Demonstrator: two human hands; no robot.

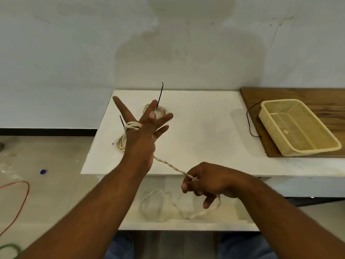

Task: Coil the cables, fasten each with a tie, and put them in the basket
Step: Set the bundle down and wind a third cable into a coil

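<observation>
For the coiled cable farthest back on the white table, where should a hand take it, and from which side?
Pinch the coiled cable from above at the bundled section beside its black tie. It lies flat, the strands look cinched there, and the upright tie marks the spot.

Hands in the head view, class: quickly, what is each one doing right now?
Left hand: open, fingers spread, twisted white cable wrapped around it.
Right hand: closed, pinching the same cable.
</observation>
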